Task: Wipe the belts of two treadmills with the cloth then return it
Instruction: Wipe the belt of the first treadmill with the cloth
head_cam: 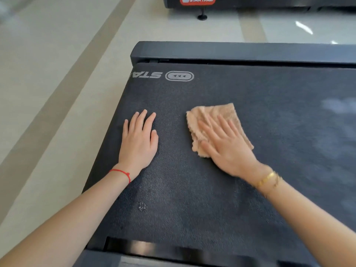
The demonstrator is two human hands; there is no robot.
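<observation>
Your right hand [226,145] lay flat on the peach cloth [215,122], fingers straight and spread, pressing it onto the treadmill belt [212,189] about midway across its visible width. Your left hand [137,139] rested palm down on bare belt just inside the left edge, fingers straight and close together, holding nothing. The two hands were near each other but apart, with a strip of belt between them.

Open belt ran wide to the right of the cloth and toward you. Ahead, the belt ended at a dark grey end cap [231,52]; a glossy black rail [154,247] bounded it on the near side. To the left the belt dropped straight to the beige tiled floor [48,93].

The belt was black with a fine pebbled grain and a grey printed logo [179,76]. The cloth looked fluffy and rumpled, roughly square. Pale patches at the right were blurred, perhaps reflections. A second treadmill [250,1] with a red badge stood well beyond.
</observation>
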